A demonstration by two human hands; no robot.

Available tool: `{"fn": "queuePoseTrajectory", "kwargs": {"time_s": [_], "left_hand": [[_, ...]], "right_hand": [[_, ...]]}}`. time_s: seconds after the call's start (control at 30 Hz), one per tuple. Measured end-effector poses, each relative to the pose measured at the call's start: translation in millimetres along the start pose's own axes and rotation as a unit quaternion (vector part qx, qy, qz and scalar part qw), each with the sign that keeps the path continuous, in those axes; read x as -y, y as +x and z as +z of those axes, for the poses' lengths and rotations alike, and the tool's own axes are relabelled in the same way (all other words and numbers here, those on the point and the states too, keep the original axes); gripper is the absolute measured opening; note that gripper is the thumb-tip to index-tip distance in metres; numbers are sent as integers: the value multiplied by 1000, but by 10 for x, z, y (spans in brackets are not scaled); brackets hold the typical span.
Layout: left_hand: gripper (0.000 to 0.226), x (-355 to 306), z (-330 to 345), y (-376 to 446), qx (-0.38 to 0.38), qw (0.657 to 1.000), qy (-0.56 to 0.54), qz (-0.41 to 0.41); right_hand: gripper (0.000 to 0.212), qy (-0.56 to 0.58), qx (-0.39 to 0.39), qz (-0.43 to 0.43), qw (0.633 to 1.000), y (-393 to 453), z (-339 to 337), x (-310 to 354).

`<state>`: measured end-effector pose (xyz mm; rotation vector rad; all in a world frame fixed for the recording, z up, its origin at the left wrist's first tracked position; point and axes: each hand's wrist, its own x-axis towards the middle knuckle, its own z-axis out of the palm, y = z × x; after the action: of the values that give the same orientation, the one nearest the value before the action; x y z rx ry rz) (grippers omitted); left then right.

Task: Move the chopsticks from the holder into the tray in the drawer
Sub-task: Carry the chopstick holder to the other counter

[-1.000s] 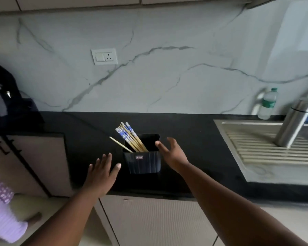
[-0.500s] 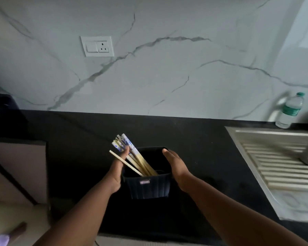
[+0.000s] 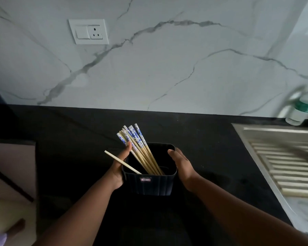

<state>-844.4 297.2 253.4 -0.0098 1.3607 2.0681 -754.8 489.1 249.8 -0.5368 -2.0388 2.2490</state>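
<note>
- The chopsticks [image 3: 140,151] stand bundled in the holder [image 3: 149,181], leaning up and to the left, their blue-and-white patterned tops fanned out above the rim and their plain wooden ends down against the near wall inside.
- One plain stick [image 3: 122,162] lies apart from the bundle, resting across the holder's left rim and pointing out to the left at a low slant.
- The holder is a dark, ribbed, squarish tub with a small label on its near face; it sits on the black table [image 3: 60,139], near its front.
- The left hand [image 3: 120,167] cups the holder's left side, thumb raised against the patterned part of the bundle; its grip is pressed to the wall and the sticks, fingers hidden behind.
- The right hand [image 3: 182,166] lies flat against the holder's right side, thumb at the rim; its grip is spread, closing on nothing beyond the wall.
- Behind is a marble wall with a switch and socket plate [image 3: 89,31].
- At the right a ridged draining board [image 3: 283,157], and a water bottle [image 3: 303,107] by the wall.
</note>
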Motion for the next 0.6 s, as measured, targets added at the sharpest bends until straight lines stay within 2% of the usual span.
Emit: {"fn": "queuePoseTrajectory", "kwargs": {"time_s": [0.1,0.27,0.4,0.53,0.6], "left_hand": [[51,59,42,-151,-16,1000,0,12],[58,291,133,-671,-106,993,-8,49],[38,680,217,-1155,-222,966,-8,134],[21,997,419,-1630,-275,942,-49,187],[24,1130,476,-1911,-316,926,-27,205]], "right_hand": [[22,6,18,1,1000,-19,-23,35],[26,32,73,14,997,-180,-38,30],[30,58,145,73,985,-424,-15,-33],[23,105,198,147,963,-745,69,-139],[25,106,227,172,953,-922,152,-183]]}}
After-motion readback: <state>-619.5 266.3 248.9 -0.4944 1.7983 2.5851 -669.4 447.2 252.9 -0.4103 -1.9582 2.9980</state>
